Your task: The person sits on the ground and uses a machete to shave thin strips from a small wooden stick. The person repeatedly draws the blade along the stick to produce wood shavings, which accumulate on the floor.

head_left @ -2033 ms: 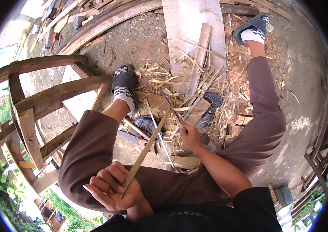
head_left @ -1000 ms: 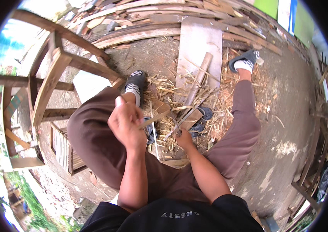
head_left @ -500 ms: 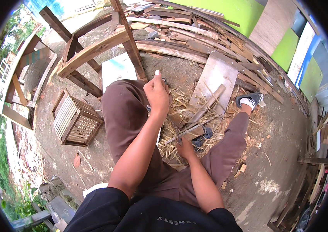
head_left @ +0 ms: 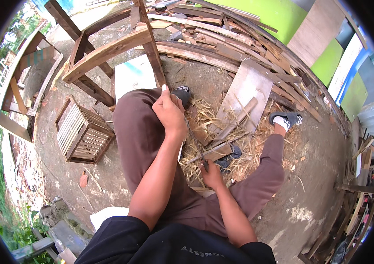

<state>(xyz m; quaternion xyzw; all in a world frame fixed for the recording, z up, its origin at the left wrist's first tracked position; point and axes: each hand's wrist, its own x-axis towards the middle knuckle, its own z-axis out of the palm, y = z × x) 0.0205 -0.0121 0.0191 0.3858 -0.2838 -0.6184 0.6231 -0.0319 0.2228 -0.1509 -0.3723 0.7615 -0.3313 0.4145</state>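
My left hand (head_left: 169, 113) is closed beside my bent left knee, its thumb pointing away from me. What its fingers grip, if anything, is hidden. Lower and to the right, my right hand (head_left: 212, 175) is wrapped round the dark handle of what looks like a knife (head_left: 202, 155). Its thin dark blade slants up toward the left hand. Just beyond the right hand, a short wooden block (head_left: 218, 152) and a crumpled dark cloth (head_left: 235, 155) lie among pale, curled shavings (head_left: 204, 113).
A slatted wooden crate (head_left: 85, 136) stands left of my knee, with a timber frame (head_left: 107, 55) behind it. A flat board (head_left: 250, 88) lies ahead, against a long pile of planks (head_left: 222, 55). My right foot (head_left: 286, 119) rests at the shavings' edge.
My left hand has drawn slightly left and nearer to me, baring more of the dark blade and my left shoe. The right hand has barely moved; the view has shifted a little.
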